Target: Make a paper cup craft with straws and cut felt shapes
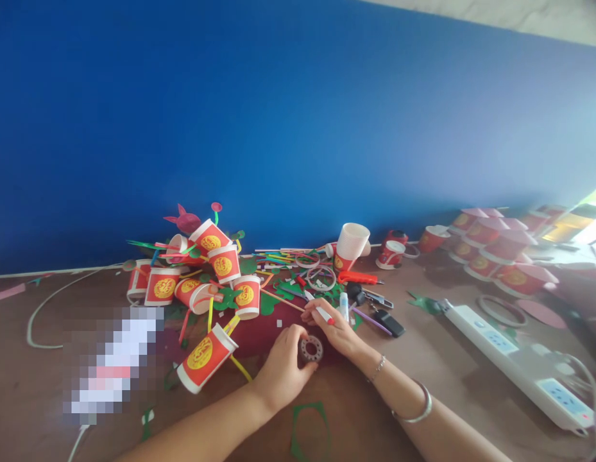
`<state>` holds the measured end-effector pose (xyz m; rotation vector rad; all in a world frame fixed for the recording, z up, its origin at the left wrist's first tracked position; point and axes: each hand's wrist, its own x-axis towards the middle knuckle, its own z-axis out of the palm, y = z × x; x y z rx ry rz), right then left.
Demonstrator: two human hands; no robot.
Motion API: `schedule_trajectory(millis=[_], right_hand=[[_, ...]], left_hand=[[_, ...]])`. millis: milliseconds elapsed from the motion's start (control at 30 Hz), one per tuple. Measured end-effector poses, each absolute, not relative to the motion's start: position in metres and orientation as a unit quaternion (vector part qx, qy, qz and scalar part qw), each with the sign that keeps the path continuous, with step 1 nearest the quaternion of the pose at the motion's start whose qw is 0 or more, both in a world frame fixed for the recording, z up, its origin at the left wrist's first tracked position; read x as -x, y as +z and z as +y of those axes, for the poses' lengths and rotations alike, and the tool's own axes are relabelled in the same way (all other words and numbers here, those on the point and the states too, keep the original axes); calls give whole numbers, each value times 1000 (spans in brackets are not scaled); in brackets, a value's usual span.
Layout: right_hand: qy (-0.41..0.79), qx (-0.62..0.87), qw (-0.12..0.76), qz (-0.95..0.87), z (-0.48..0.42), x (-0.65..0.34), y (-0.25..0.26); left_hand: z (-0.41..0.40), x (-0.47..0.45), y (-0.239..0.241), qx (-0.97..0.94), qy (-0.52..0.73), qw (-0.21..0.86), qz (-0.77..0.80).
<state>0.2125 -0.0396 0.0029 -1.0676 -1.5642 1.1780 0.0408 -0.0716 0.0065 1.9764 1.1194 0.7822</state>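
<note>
My left hand (288,362) is closed around a small round roll (312,349) whose face shows a ring of dark holes; it looks like a tape roll. Just to its right, my right hand (332,327) grips a white marker with a red end (325,315), its fingers bent near the roll. A glue stick (344,305) stands right beyond the right hand. Left of my hands, red paper cups (206,356) are joined with straws and green paper pieces. A dark red sheet (273,330) lies beneath this area.
An orange-red utility knife (360,278), a black key fob (388,322) and tape rings (321,278) lie behind my hands. A white power strip (514,359) with a cord is at right. Stacked cups with pink tops (500,244) stand farther back. A blue wall (278,128) closes the back.
</note>
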Motion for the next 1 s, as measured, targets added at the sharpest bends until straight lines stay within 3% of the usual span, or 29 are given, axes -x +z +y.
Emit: schedule_trajectory(millis=[500, 733, 1000], right_hand=[[500, 404, 418, -642, -47, -189, 6], [569, 375, 454, -574, -45, -184, 13], [502, 418, 477, -588, -42, -193, 12]], left_hand=[[-69, -22, 6, -753, 304, 400, 425], [-71, -19, 5, -758, 307, 383, 431], [-74, -35, 9, -749, 302, 385, 446]])
